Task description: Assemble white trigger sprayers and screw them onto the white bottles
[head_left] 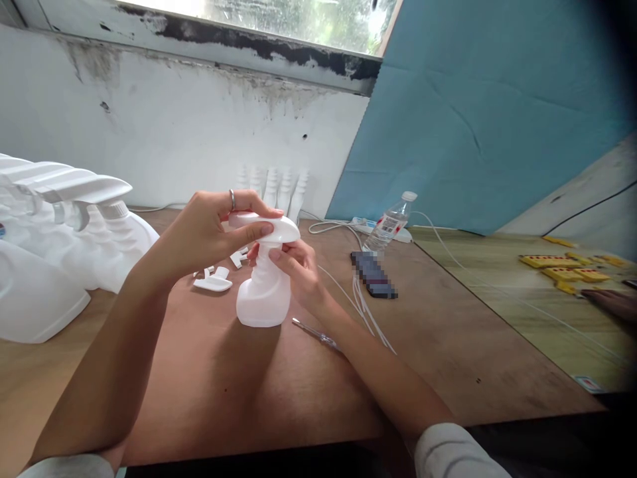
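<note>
A translucent white bottle (263, 299) stands upright on the brown table, with a glossy white spray head (283, 230) at its top. From the left, my left hand (213, 229) grips the spray head between thumb and fingers, a ring on one finger. My right hand (301, 269) is closed around the bottle's neck, thumb in front, some fingertips hidden behind it. White plastic pieces (213, 280) lie left of the bottle. A screwdriver (316, 332) rests on the table beside my right forearm.
Large white bottles (42, 285) crowd the left side. Several ribbed white parts (284, 189) stand by the wall. At right are a phone (374, 273), a water bottle (391, 222), a power strip and cables. Another person's hand (610, 303) is near yellow items (557, 262) at far right.
</note>
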Available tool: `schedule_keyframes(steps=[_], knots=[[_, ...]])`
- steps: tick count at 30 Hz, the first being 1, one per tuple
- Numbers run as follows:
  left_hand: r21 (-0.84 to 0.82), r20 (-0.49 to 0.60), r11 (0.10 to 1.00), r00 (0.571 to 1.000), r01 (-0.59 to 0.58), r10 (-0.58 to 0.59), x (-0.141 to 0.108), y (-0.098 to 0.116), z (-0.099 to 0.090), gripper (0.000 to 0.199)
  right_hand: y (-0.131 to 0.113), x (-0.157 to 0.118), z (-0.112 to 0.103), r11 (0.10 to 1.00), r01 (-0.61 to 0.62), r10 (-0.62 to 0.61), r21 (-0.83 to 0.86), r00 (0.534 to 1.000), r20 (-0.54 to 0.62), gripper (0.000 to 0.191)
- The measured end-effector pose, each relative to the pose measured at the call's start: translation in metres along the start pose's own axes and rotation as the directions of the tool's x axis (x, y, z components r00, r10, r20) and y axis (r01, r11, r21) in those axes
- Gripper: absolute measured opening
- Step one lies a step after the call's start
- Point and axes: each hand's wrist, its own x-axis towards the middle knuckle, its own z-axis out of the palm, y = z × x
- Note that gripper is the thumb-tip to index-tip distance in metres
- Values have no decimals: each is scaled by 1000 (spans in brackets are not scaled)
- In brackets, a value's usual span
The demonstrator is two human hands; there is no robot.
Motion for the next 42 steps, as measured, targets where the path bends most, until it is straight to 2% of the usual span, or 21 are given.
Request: schedule_keyframes(steps=[4,9,14,19,25,32,37,42], knots=[[-14,-1,1000,1000,-4,4,1,-2,0,30,0,1,1,999,-31,28,-23,993,-113,40],[-48,23,999,1000,-11,12,2,-7,-1,33,1,0,-2,1000,16,-16,19,1000,11,28],[-54,9,999,1000,-3,4,2,-5,-1,30,2,0,-4,999,-41,42,7,997,-64,37],[-59,25,998,1000,9,-8,1,-2,-1,33,1,0,-7,998,-64,63,25,998,30,34],[-50,36,998,999,29,-27,1,0,-1,34,0,1,-6,996,-71,72,46,997,-17,37],[-34,33,998,999,44,-43,0,4,-1,33,-1,0,-9,997,-74,73,14,996,53,35],[-26,31,999,999,39,-38,0,3,-1,34,4,1,-6,999,-28,29,-43,1000,8,35],[-15,16,1000,1000,17,-17,0,1,-1,33,6,0,1,997,-3,-4,-74,996,-91,40]])
